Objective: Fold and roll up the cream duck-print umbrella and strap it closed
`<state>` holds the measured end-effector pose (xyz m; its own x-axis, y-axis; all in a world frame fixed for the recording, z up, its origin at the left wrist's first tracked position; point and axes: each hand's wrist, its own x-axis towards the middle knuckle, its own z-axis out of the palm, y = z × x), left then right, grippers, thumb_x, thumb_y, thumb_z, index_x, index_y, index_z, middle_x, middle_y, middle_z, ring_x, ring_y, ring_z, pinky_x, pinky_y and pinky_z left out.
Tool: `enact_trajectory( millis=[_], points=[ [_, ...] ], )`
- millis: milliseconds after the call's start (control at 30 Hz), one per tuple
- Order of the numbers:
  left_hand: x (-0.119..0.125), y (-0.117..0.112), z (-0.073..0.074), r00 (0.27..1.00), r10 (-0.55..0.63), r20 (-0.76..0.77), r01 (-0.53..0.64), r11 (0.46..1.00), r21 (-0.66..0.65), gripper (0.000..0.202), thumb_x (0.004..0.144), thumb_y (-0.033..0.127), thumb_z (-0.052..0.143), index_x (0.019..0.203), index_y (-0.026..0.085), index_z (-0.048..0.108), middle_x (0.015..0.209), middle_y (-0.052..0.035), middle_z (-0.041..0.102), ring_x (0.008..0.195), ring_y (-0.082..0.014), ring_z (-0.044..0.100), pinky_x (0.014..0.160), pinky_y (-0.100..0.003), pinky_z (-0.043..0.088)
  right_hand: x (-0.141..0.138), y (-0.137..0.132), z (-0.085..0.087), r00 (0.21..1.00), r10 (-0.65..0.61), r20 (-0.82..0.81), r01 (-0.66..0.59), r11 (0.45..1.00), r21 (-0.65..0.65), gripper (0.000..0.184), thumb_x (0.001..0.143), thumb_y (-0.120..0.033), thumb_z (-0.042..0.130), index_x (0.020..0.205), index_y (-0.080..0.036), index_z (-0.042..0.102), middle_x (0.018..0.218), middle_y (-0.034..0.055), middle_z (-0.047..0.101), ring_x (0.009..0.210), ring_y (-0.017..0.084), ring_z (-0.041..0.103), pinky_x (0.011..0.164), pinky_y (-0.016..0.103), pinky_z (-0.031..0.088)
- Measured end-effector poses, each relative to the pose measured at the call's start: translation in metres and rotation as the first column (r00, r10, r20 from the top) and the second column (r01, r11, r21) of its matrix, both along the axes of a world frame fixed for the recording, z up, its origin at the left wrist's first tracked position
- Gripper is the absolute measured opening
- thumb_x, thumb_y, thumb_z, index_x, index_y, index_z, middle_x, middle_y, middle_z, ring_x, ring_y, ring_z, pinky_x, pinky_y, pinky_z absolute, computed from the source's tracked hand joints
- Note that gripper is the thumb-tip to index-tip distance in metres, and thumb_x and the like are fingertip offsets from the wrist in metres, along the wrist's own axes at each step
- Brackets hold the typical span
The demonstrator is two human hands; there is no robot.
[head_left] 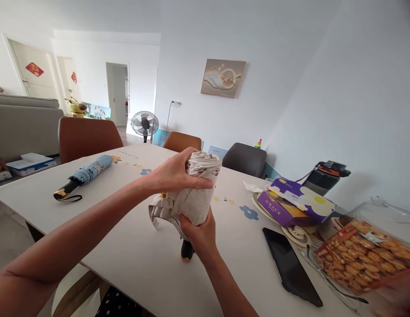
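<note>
In front of me, above the table, a white folding umbrella (196, 203) with a small print is rolled up, its gathered end upward. Its black handle (186, 250) with a copper-coloured tip points down. My left hand (183, 174) is closed round the upper part, thumb across the front. Lower down, my right hand (203, 233) grips the cloth just above the handle, thumb in front and fingers mostly hidden behind. A loose fold of fabric with a strap (165, 211) hangs out on the left side. Further left lies a folded blue umbrella (89, 173) with a black handle.
The white table (125, 246) carries a black phone (290, 266), purple and white boxes (287, 204), glasses (333, 281), a dark bottle (323, 178) and a clear box of cookies (366, 255) at the right. Chairs (89, 138) and a fan (145, 123) stand beyond.
</note>
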<state>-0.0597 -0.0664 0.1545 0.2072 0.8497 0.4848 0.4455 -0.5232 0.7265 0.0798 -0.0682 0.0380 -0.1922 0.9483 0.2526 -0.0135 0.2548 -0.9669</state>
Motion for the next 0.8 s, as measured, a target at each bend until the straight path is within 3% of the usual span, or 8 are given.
enact_trajectory(
  millis=[133,233,367,467,533,633,800],
  points=[
    [-0.007,0.001,0.000,0.994,-0.107,0.022,0.108,0.993,-0.052,0.046,0.063,0.036,0.072,0.102,0.019,0.055,0.095,-0.0062,0.062,0.088,-0.0220,0.058,0.070,-0.032,0.047,0.003,0.005,-0.004,0.999,0.036,0.036,-0.036,0.999,0.015,0.039,0.062,-0.023,0.068,0.098,-0.021,0.052,0.086,0.0025,0.062,0.075,0.018,0.055,0.061,0.029,0.047],
    [-0.013,0.006,0.001,0.967,-0.245,0.072,0.254,0.953,-0.165,0.044,0.065,0.036,0.072,0.103,0.018,0.057,0.095,-0.0062,0.064,0.091,-0.0232,0.059,0.075,-0.034,0.048,0.005,0.009,-0.004,0.993,0.104,0.061,-0.104,0.995,-0.002,0.034,0.062,-0.021,0.067,0.094,-0.017,0.056,0.084,0.0035,0.063,0.074,0.018,0.055,0.061,0.029,0.046],
    [-0.019,0.017,0.001,0.893,-0.419,0.162,0.449,0.854,-0.263,0.041,0.065,0.033,0.072,0.101,0.019,0.060,0.095,-0.0053,0.065,0.093,-0.0224,0.059,0.080,-0.035,0.047,0.012,0.013,0.000,0.963,0.269,0.019,-0.268,0.962,-0.056,0.032,0.061,-0.022,0.067,0.091,-0.015,0.060,0.083,0.0037,0.064,0.076,0.019,0.056,0.066,0.030,0.046],
    [-0.021,0.030,-0.005,0.798,-0.518,0.309,0.597,0.748,-0.289,0.040,0.061,0.035,0.075,0.095,0.018,0.062,0.092,-0.0062,0.066,0.089,-0.0226,0.061,0.080,-0.035,0.048,0.020,0.014,0.003,0.896,0.439,-0.073,-0.445,0.887,-0.123,0.039,0.058,-0.021,0.069,0.096,-0.015,0.061,0.089,0.0041,0.065,0.083,0.021,0.058,0.075,0.032,0.046],
    [-0.021,0.037,-0.013,0.765,-0.499,0.407,0.631,0.708,-0.318,0.038,0.059,0.037,0.076,0.088,0.015,0.064,0.086,-0.0073,0.067,0.081,-0.0224,0.063,0.074,-0.034,0.050,0.026,0.014,0.004,0.823,0.547,-0.154,-0.568,0.801,-0.190,0.045,0.056,-0.022,0.069,0.100,-0.016,0.061,0.091,0.0045,0.066,0.085,0.021,0.059,0.078,0.033,0.046],
    [-0.018,0.043,-0.025,0.775,-0.388,0.498,0.588,0.730,-0.348,0.032,0.060,0.036,0.075,0.082,0.014,0.065,0.080,-0.0074,0.068,0.071,-0.0201,0.064,0.066,-0.031,0.052,0.033,0.015,0.004,0.750,0.617,-0.239,-0.662,0.697,-0.276,0.050,0.052,-0.024,0.070,0.101,-0.017,0.062,0.088,0.0054,0.068,0.084,0.023,0.061,0.077,0.035,0.047],
    [-0.014,0.035,-0.027,0.802,-0.309,0.511,0.522,0.779,-0.347,0.025,0.065,0.033,0.073,0.081,0.015,0.065,0.077,-0.0052,0.067,0.068,-0.0175,0.063,0.061,-0.028,0.051,0.036,0.020,0.005,0.746,0.605,-0.280,-0.666,0.681,-0.304,0.054,0.049,-0.027,0.073,0.101,-0.018,0.061,0.088,0.0064,0.068,0.085,0.025,0.062,0.073,0.036,0.049]
  ],
)
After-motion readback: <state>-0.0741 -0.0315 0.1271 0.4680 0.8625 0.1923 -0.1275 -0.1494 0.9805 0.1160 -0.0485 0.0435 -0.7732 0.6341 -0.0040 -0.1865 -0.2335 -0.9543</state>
